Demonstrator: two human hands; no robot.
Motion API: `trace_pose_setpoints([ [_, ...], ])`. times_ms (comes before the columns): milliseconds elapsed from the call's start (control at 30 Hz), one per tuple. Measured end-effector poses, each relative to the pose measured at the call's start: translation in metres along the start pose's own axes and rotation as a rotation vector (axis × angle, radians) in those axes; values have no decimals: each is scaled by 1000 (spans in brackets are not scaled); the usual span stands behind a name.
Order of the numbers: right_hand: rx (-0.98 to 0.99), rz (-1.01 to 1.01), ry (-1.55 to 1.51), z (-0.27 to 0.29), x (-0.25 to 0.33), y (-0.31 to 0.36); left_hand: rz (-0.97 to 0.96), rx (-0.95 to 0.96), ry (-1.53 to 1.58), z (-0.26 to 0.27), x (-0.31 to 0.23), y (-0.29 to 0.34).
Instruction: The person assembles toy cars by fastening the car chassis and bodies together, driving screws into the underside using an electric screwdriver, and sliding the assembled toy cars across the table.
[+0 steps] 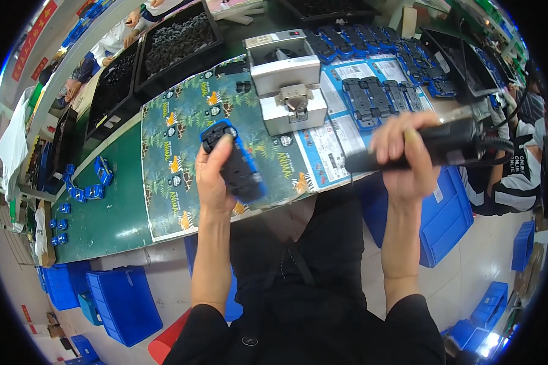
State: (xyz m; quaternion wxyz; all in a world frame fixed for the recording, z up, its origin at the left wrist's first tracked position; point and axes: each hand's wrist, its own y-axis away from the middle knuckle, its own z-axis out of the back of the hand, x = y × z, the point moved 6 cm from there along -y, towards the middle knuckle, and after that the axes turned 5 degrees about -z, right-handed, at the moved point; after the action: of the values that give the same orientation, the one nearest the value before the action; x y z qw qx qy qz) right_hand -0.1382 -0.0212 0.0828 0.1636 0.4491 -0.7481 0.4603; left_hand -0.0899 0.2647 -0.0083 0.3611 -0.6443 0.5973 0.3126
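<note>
My left hand (212, 182) is closed round a blue toy car (242, 173), its black underside turned up and the thumb pressed on one end. To the right, my right hand (408, 155) grips a black corded electric screwdriver (453, 143), blurred by motion; its narrower end points left, apart from the car. A metal screw feeder box (286, 73) stands on the table beyond and between the hands. Several more blue toy cars (371, 100) lie underside up in rows at the far right, near my right hand.
A printed animal sheet (182, 152) covers part of the green table (112, 219). Black trays (176, 45) of small dark parts stand at the back left. Blue car bodies (103, 170) lie at left. Blue bins (125, 304) sit on the floor. Other people work nearby.
</note>
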Motion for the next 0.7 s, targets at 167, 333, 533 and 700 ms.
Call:
trace_pose_setpoints([
  [167, -3, 148, 51, -50, -37, -60, 75, -131, 33, 26, 41, 13],
  [333, 13, 201, 285, -66, -65, -78, -73, -92, -93, 19, 50, 18],
  [533, 86, 70, 596, -77, -78, -85, -77, -98, -123, 14, 46, 18],
  [700, 79, -121, 602, -82, -86, -92, -136, -128, -111, 18, 48, 18],
])
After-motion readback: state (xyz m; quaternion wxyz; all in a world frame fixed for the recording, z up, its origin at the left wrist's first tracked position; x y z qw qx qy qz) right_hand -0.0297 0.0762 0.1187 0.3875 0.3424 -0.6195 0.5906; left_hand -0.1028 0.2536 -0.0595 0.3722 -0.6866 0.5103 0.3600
